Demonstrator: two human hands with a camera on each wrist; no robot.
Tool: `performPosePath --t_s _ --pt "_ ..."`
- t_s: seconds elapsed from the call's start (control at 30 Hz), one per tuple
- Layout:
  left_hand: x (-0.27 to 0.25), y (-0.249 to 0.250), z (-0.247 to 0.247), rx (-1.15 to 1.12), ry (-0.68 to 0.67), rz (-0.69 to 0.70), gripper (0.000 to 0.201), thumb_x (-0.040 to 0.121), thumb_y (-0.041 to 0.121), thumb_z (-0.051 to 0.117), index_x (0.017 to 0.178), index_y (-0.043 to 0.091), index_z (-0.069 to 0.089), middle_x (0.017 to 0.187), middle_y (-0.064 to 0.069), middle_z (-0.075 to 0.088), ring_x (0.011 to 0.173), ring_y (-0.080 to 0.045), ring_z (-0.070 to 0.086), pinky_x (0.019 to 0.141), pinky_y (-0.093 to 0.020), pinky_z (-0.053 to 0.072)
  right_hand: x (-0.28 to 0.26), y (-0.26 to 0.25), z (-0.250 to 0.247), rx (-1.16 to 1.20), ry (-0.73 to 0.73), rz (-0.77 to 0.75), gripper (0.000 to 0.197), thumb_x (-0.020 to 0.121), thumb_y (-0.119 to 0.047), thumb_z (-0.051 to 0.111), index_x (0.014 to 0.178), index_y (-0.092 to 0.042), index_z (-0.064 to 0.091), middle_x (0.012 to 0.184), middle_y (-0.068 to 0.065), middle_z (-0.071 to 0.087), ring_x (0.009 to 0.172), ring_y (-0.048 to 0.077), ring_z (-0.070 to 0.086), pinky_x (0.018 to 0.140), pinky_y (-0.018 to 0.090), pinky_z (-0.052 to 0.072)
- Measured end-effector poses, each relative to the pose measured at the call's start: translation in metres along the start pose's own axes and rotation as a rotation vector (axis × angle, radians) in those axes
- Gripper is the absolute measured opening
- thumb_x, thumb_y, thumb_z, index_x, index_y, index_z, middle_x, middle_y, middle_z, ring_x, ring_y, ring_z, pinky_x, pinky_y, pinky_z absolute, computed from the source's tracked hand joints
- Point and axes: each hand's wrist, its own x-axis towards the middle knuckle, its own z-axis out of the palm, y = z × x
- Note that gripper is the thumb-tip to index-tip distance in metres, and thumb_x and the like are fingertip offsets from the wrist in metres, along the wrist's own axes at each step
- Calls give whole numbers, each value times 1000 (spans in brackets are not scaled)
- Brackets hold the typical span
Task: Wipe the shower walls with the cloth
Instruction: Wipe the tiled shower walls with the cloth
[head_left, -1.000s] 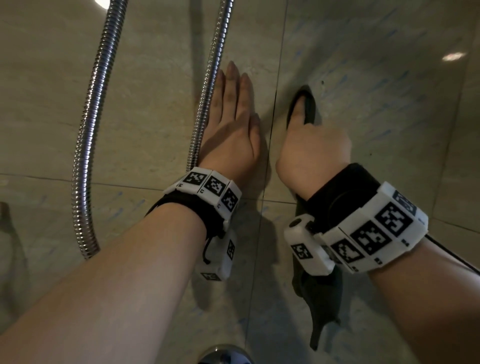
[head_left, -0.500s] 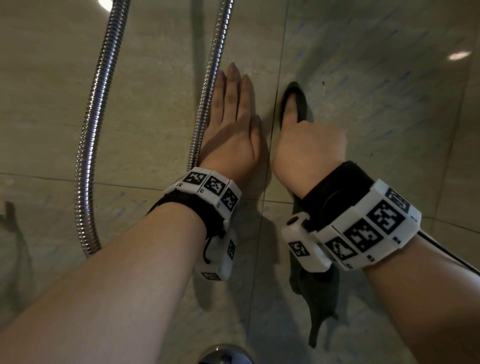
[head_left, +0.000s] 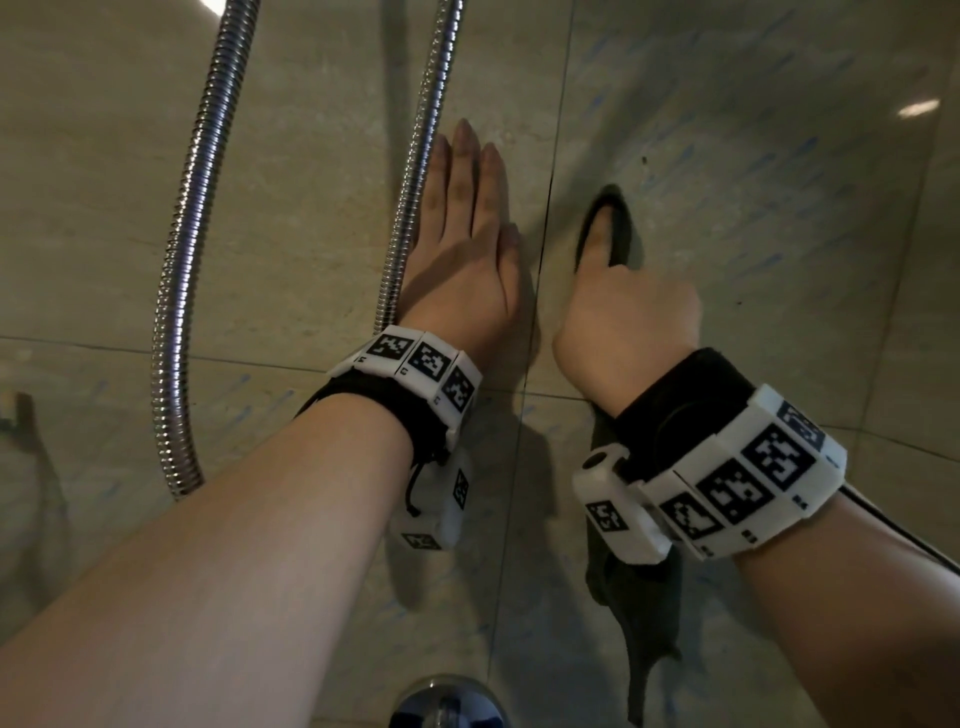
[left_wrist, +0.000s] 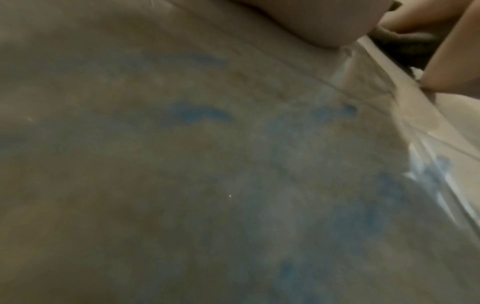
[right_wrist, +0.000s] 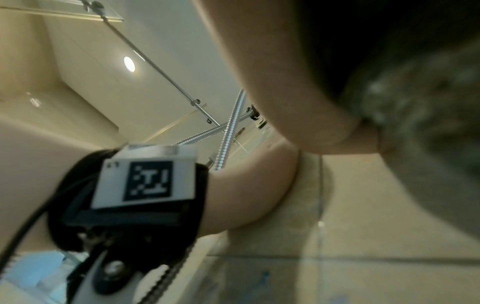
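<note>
We see the beige tiled wall (head_left: 291, 218) with faint blue smears. Lying on it: the metal hose (head_left: 182, 291), the flat left hand (head_left: 462, 260) just right of the hose, and the dark cloth (head_left: 623, 234) further right.

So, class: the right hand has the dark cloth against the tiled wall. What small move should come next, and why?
Probably sweep the right hand and its cloth rightward across the tile. Faint blue streaks show there, the cloth already touches the wall, and the left hand, flat beside the shower hose, blocks the other way.
</note>
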Motion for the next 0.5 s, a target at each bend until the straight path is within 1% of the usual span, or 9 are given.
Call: performPosePath --t_s 0.03,0.07,0.1,0.2,0.3,0.37,0.43,0.5 --pt "0 0 0 -2 5 0 57 98 25 31 150 3 22 158 -17 13 146 -31 9 109 -18 -22 -1 2 -1 18 -1 26 86 91 -15 46 149 -3 -16 113 13 63 80 28 57 68 32 32" --pt "0 0 0 -2 7 1 57 98 25 31 150 3 22 158 -17 13 146 -31 9 109 -17 -22 -2 4 -2 27 -8 50 86 90 -16 47 148 -1 -16 115 15 62 90 30 60 70 33 32" --pt "0 0 0 -4 7 0 57 98 25 31 150 3 21 158 -17 13 147 -31 9 109 -17 -22 -3 5 -1 30 -16 70 87 90 -16 47 147 1 -16 116 16 62 96 31 61 71 33 32" --pt "0 1 0 -13 2 -8 58 97 25 31 150 3 20 158 -16 12 147 -30 7 108 -16 -23 -8 2 3 22 -35 89 85 91 -16 47 144 9 -15 116 16 62 98 30 62 70 32 34" --pt "0 1 0 -15 -1 -20 59 98 25 31 151 4 18 159 -15 9 147 -29 5 107 -15 -25 -10 -3 8 -7 -57 51 83 93 -15 44 141 16 -16 121 17 59 102 29 62 71 32 33" --pt "0 1 0 -20 -18 -24 58 98 25 30 151 4 16 159 -15 7 147 -29 3 106 -14 -27 -9 -6 7 -13 -57 23 82 94 -15 43 141 16 -16 123 18 57 103 28 61 72 32 34" --pt "0 0 0 -19 -23 -16 58 98 25 30 151 4 15 159 -16 7 147 -29 3 106 -16 -26 -7 -8 1 2 -48 11 81 93 -15 43 144 12 -14 123 18 57 103 28 61 72 32 33" --pt "0 -1 1 -14 -17 -12 58 99 25 31 151 3 17 159 -17 8 147 -30 4 108 -17 -24 -2 -9 -4 10 -29 14 82 93 -16 44 147 6 -13 119 17 60 101 30 61 71 33 33"
